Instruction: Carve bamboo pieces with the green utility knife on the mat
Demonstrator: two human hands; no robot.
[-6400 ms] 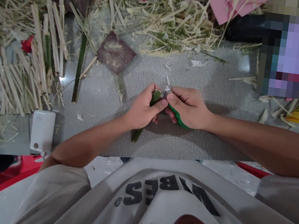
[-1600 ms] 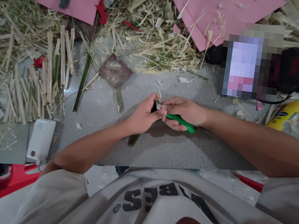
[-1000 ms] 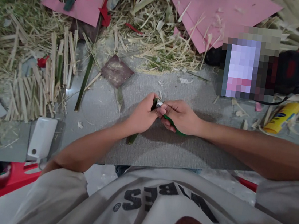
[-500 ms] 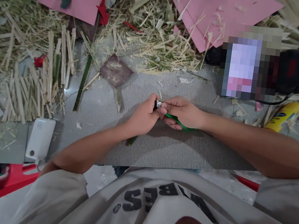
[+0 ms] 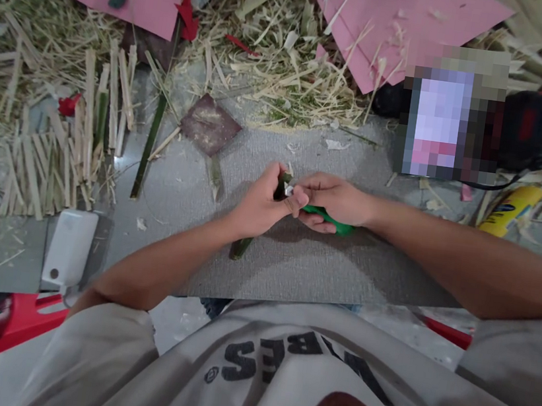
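Observation:
My left hand is closed around a short green bamboo stick that slants down-left out of my fist onto the grey mat. My right hand is closed on a green-handled knife. Its small metal blade sits against the stick's top end, next to my left thumb. Both hands meet over the middle of the mat.
Split bamboo strips lie in a pile on the left, with a long green strip beside them. A brown sandpaper square, pink paper, a white box and a yellow bottle surround the mat.
Both hands stay together at the stick's top end. The knife handle has shifted slightly between frames, and the head camera has drifted a little.

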